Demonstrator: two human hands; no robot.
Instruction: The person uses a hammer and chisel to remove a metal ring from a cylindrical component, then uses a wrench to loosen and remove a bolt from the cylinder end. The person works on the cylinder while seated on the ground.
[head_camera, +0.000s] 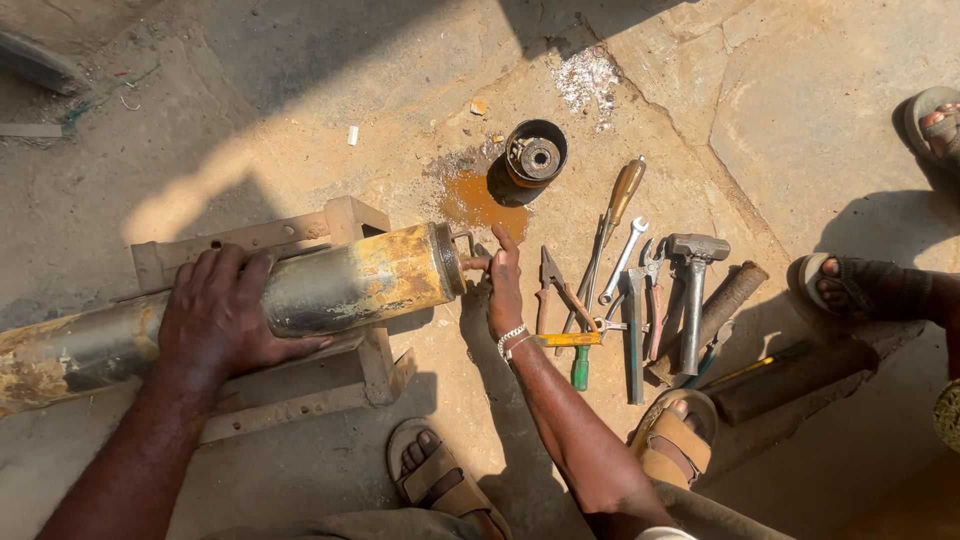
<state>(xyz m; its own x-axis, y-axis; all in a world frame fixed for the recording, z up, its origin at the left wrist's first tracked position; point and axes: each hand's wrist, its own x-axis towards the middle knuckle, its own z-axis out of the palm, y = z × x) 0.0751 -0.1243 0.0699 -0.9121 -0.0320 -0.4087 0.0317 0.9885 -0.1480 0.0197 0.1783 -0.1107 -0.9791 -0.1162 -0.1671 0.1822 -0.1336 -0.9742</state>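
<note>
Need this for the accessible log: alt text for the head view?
A person's left hand presses on a rusty metal cylinder lying on a metal frame, while the right hand touches its end fitting. Hand tools and a round black cap lie on the dusty ground.

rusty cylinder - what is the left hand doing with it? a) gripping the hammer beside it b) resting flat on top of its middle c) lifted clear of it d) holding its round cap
b, the left hand lies spread over the middle of the rusty cylinder, which rests across a metal stand; the right hand is at the cylinder's end fitting.
</note>
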